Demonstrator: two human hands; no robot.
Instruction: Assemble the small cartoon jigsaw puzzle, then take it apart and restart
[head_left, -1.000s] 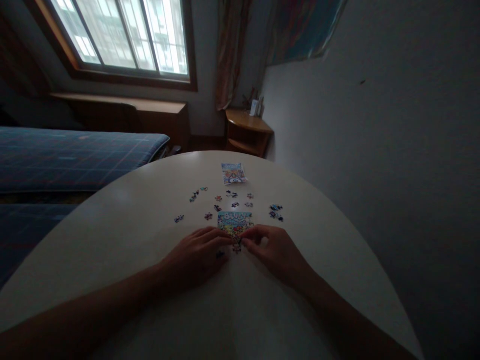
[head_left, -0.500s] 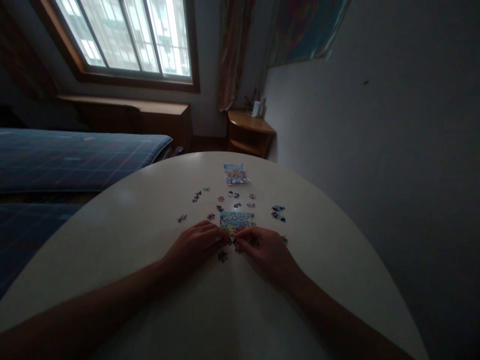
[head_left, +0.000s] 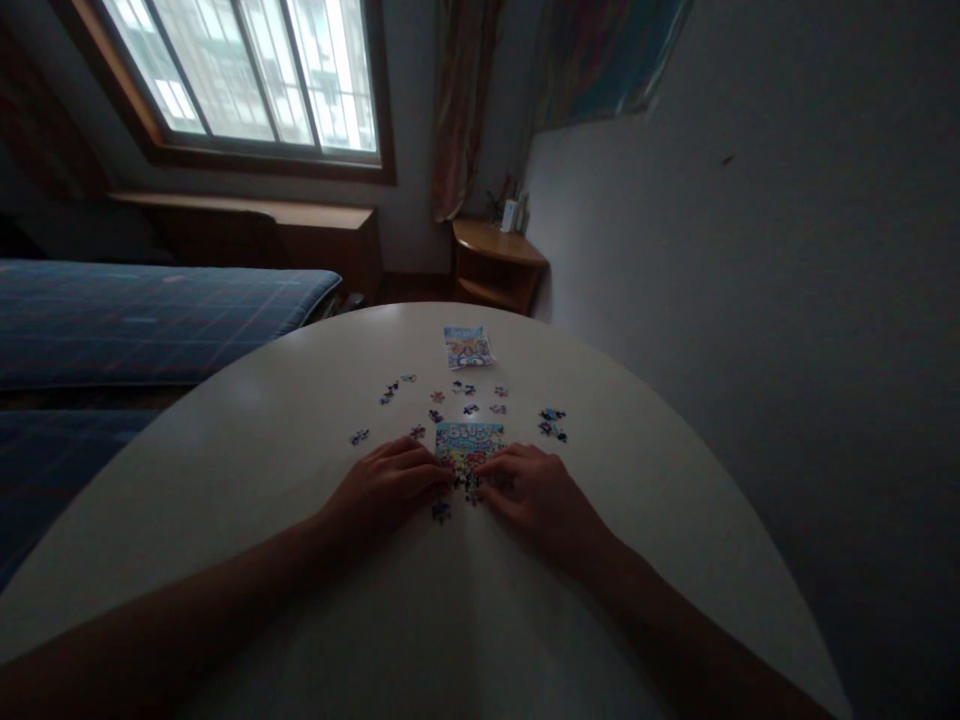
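On the white table lies a partly joined jigsaw puzzle (head_left: pixel 470 435), its top strip showing letters on light blue. My left hand (head_left: pixel 394 483) rests along its left side, fingers curled together, fingertips at the lower left pieces. From the right, my right hand (head_left: pixel 534 497) has thumb and forefinger bent round a small puzzle piece (head_left: pixel 472 484) at the lower edge. How firmly either hand grips is hard to see in the dim light. Just below the left fingertips sits a loose dark puzzle piece (head_left: pixel 441 511).
Several loose pieces (head_left: pixel 470 409) are scattered beyond the puzzle, with a small cluster (head_left: pixel 553 424) to the right. Farther back is a printed packet (head_left: pixel 468 347). The round table (head_left: pixel 300 400) stands near a wall, with a plaid mattress (head_left: pixel 165 315) at left.
The right thumb and forefinger have shifted slightly right and apart from the left fingertips, showing more of the lower pieces. The whole view has moved a little.
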